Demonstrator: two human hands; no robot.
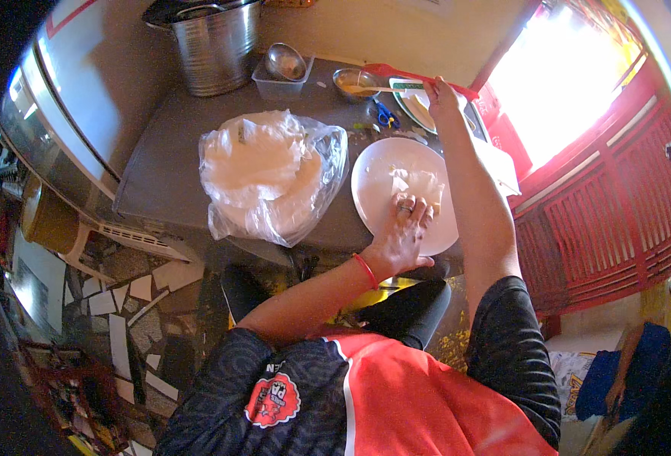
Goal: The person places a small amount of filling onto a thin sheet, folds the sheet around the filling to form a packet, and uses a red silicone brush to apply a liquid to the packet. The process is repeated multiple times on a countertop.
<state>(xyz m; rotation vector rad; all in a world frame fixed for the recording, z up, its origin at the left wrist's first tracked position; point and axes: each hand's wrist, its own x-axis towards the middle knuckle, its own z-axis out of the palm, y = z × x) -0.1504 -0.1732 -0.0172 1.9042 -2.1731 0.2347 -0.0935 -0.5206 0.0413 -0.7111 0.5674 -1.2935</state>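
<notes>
On a round pale plate (pixel 375 171) lies a thin, whitish food wrapper (pixel 421 185), partly folded over. My left hand (pixel 409 219), with a ring and a red wrist string, has its fingers bent on the wrapper's near side; what lies under them is hidden. My right hand (pixel 443 100) reaches to the far side of the table, its fingers at the end of a light wooden utensil (pixel 389 89). The utensil's other end dips into a metal bowl (pixel 347 80) of yellowish-orange contents. Left of the plate, a clear plastic bag (pixel 327 148) holds a stack of thin round wrappers (pixel 255 159).
Blue-handled scissors (pixel 388 115) lie beside a green-rimmed plate (pixel 418 111) with pale food. Behind are a long red object (pixel 409 74), a plastic tub (pixel 281 86) with a metal bowl (pixel 285 61), and a large metal pot (pixel 218 54). Another person's arm (pixel 623 370) shows lower right.
</notes>
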